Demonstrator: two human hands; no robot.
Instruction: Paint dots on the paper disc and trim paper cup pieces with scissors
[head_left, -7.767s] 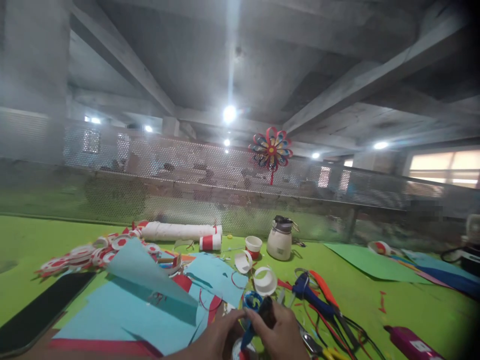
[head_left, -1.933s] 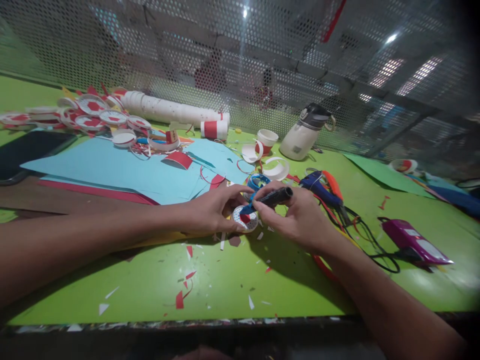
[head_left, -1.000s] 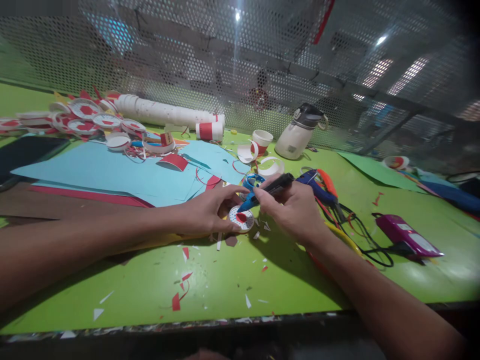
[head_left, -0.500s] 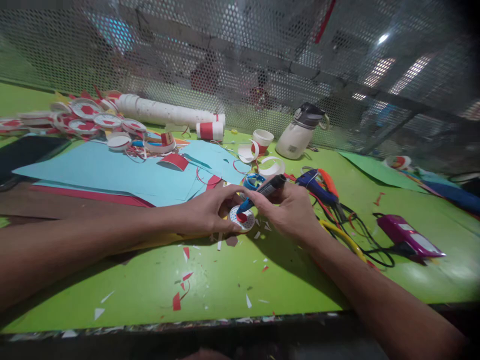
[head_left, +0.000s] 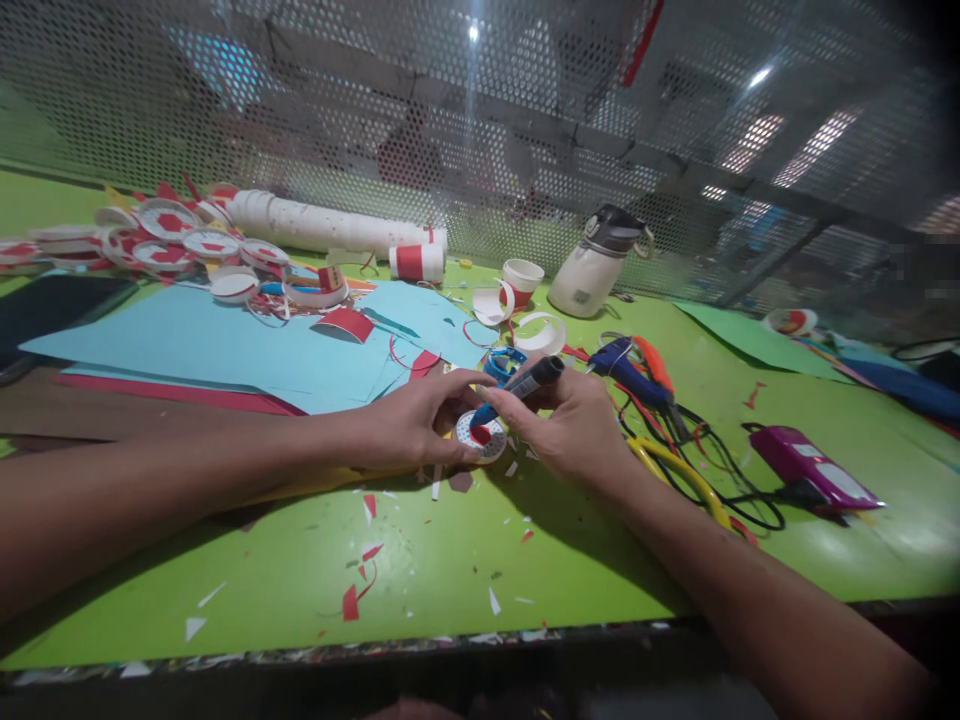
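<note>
Table [head_left: 450, 560]: green top, littered with red and white paper scraps; perforated metal screen along the far edge.
Paper sheets [head_left: 225, 345]: light blue over red, lying left of centre, far side of the left forearm.
Cup stack [head_left: 322, 225]: long white stack on its side at the back; finished red-and-white discs clustered just left of it.
Bottle [head_left: 596, 265]: white with dark lid, upright, back centre-right.
Glue gun [head_left: 630, 365]: blue, lying right of the hands, cables trailing toward the purple device [head_left: 814, 480] near the right edge.
Left hand [head_left: 409, 425]: fingers curled down over the near-left rim of the disc, pinning it flat to the table.
Right hand [head_left: 574, 425]: closed in a writing grip around the marker.
Marker [head_left: 517, 388]: dark barrel, blue tip; long axis slants from upper right down to lower left, tip touching the disc's red centre.
Disc [head_left: 480, 437]: small, round, white with red centre, flat on the table between the two hands, touching the left fingertips, just left of the right hand. Both hands equally close.
</note>
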